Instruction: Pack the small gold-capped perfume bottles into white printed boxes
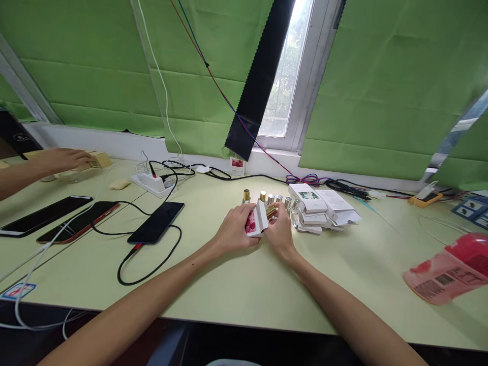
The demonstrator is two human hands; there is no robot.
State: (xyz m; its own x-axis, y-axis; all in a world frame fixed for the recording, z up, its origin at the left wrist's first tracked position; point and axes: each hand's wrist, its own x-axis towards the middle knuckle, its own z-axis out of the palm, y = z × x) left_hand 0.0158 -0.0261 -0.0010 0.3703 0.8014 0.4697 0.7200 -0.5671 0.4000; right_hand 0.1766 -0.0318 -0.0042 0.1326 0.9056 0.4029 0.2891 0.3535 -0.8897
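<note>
Where hands (237, 226) nearly meet, white box (260, 219) in left, gold cap (271, 212) in right.

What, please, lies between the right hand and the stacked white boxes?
In the head view, at least one silver-capped bottle stands between the right hand and the stacked boxes.

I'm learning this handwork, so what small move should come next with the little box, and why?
Probably hold the box steady in the left hand and use the right hand to line up the gold-coloured item with the box's white end. The item sits in the right hand's grasp, close beside that end. How far it reaches inside, if at all, is hidden.
</note>
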